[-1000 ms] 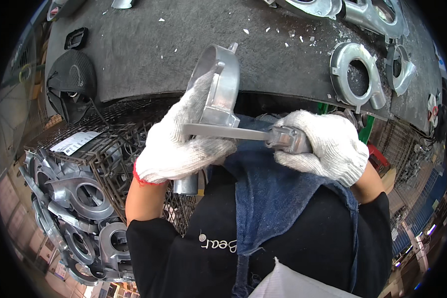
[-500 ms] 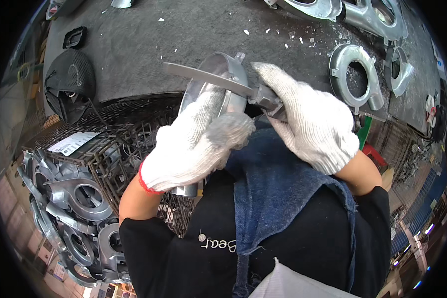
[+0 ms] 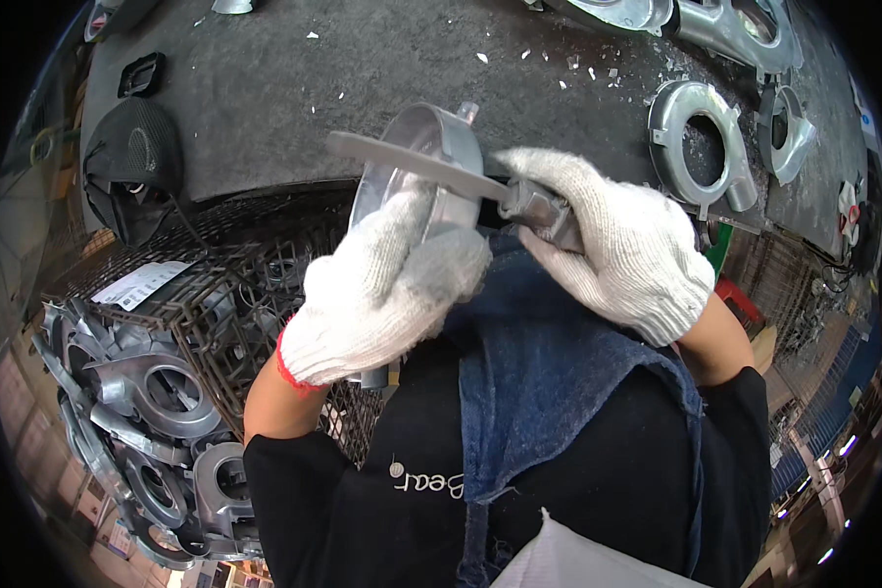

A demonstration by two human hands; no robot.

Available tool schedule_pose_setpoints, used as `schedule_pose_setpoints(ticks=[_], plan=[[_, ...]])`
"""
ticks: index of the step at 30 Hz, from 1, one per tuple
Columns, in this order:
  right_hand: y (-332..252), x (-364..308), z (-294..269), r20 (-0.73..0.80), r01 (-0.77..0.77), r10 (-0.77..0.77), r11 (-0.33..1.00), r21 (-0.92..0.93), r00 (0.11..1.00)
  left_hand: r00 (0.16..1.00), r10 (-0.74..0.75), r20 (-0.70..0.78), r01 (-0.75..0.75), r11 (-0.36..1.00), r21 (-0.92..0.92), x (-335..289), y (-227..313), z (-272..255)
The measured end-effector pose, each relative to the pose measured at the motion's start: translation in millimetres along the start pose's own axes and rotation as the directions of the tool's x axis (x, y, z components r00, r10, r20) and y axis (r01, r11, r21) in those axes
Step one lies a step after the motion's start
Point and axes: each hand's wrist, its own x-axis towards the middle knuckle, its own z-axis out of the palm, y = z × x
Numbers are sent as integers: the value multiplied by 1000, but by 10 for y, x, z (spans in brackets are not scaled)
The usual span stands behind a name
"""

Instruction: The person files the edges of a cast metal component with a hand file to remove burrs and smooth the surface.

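In white knit gloves, both my hands are closed on things. My left hand (image 3: 377,294), with a red cuff edge, grips a round silver metal casting (image 3: 458,147) with a raised rim and a small lug, tilted up at the bench edge. Part of the casting is hidden by the glove. Wrapped round the wrapped-looking handle of a flat file (image 3: 412,160) is my right hand (image 3: 632,240). The file's grey blade points left and lies across the casting's rim; whether it touches cannot be made out.
On the dark bench (image 3: 265,108) lie ring-shaped castings (image 3: 662,147), small metal chips and a black mesh cap (image 3: 137,157). A wire basket (image 3: 206,333) with a paper sheet (image 3: 142,284) stands at left, beside a heap of castings (image 3: 171,397). A blue denim apron (image 3: 549,382) covers my front.
The file has shifted slightly right and down across the casting, together with my right hand. My left hand and the casting have moved only a little.
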Motion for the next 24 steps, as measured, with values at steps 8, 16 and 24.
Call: schedule_pose_setpoints(ticks=[8,16,24], plan=[[45,78,-126,324,-172,69,938,300,943,982,151,116,-155,987,29,35,192,-36],[33,271,-237,661,-529,190,769,360,726,988,122,99,-138,975,173,-13,205,-102],[70,96,28,66,-120,130,984,-130,989,976,183,122,-213,924,317,-60,154,-85]])
